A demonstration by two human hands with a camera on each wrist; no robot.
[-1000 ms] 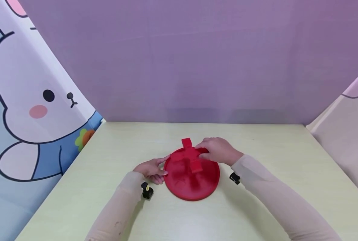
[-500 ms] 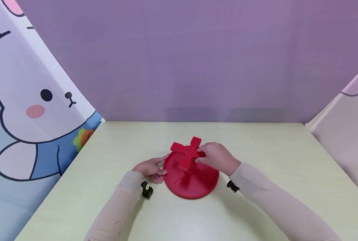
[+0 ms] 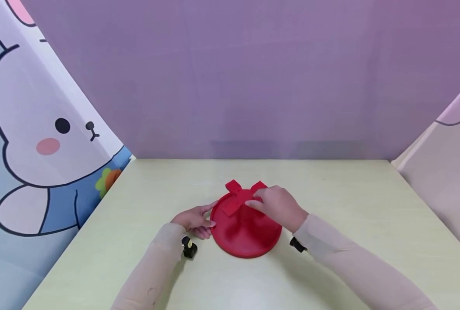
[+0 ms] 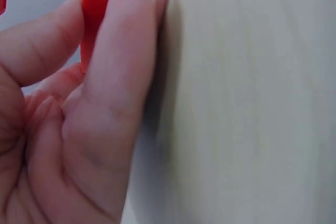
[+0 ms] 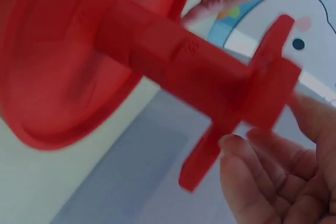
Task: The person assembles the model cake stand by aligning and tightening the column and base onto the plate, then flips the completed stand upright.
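Note:
A red round base (image 3: 249,243) with a raised rim lies on the table. From its centre rises a thick red post (image 5: 173,56), seen from the side in the right wrist view. A flat cross-shaped red top (image 3: 232,209) with stubby arms caps the post. My left hand (image 3: 192,219) pinches the left edge of the base between thumb and fingers; the left wrist view has the red rim (image 4: 94,9) between them. At the cross, my right hand (image 3: 280,207) holds one arm with thumb and fingertips, partly hiding it.
The pale table (image 3: 353,206) ends at a purple cloth wall (image 3: 253,77) behind. A rabbit-print cloth (image 3: 28,129) hangs at the left, a pale cloth (image 3: 443,172) at the right. Black wrist devices (image 3: 189,248) are worn under the sleeves.
The cross-shaped top has turned clockwise as seen from above, with my right hand following slightly towards me. My left hand and the round base have stayed in place.

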